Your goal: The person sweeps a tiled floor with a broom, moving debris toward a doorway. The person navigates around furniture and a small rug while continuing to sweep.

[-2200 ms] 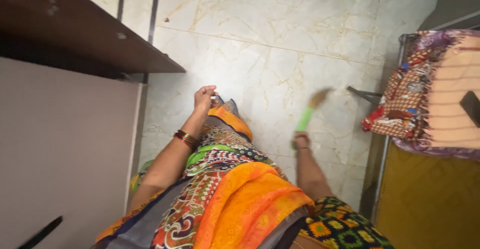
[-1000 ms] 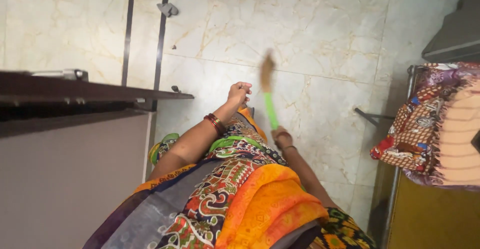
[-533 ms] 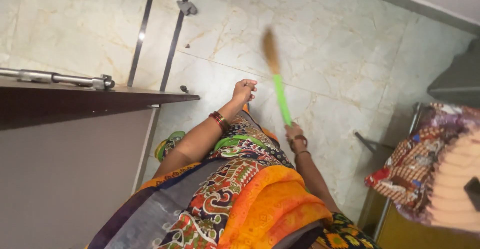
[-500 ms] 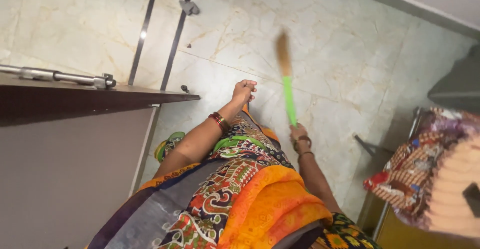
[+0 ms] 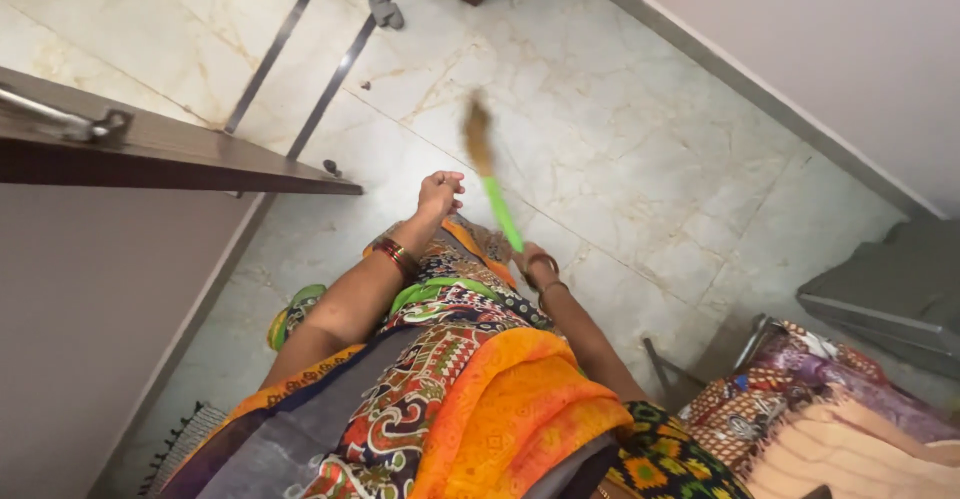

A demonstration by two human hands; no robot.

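Note:
My right hand (image 5: 533, 262) grips the bright green handle of a broom (image 5: 490, 179), whose brown bristle head is blurred and points away over the pale marble floor (image 5: 620, 139). My left hand (image 5: 439, 196) is held out in front of me with the fingers curled loosely, and I cannot see anything in it. Red and gold bangles ring my left wrist. A patterned orange, green and grey sari (image 5: 450, 389) fills the bottom of the view.
A dark wooden door (image 5: 150, 149) stands edge-on at the left with a metal bolt on it. A dark floor strip and a door stopper (image 5: 385, 11) lie beyond. Patterned bedding (image 5: 800, 409) on a metal frame is at the lower right, beside a grey wall.
The broom head has swung from the right side of the floor to the left, in front of me. The view has turned, showing more of the wall and the bed lower right.

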